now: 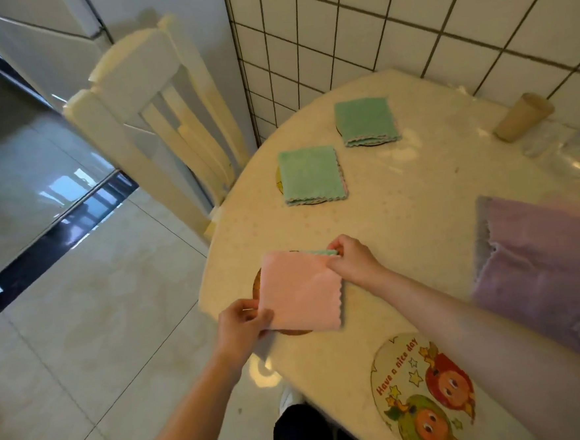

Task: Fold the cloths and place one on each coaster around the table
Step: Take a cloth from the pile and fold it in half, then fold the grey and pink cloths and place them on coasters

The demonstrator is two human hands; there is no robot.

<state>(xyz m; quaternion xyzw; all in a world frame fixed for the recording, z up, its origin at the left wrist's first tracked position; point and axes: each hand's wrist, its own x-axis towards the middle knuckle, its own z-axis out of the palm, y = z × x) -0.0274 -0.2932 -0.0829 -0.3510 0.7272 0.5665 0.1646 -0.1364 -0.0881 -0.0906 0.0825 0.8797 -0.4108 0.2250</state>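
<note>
Over the bench (403, 239), pink cloth (300, 291) pinched at its near-left corner by left hand (242, 321) and far-right corner by right hand (351, 262), to lower flat, centred on coaster (257, 285) beneath both.

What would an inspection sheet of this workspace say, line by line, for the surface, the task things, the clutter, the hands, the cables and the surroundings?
Surface: round cream table, lightly speckled.
Job's things: two folded green cloths, each lying on a coaster; folded pink cloth held over a brown coaster; printed coaster bare; purple cloth pile unfolded.
Clutter: tan cup lying on its side; clear plastic beside it.
Hands: left hand pinches the pink cloth's near corner; right hand pinches its far corner.
Cables: nothing seen.
Surroundings: cream chair at the table, tiled wall, glossy floor tiles.
</note>
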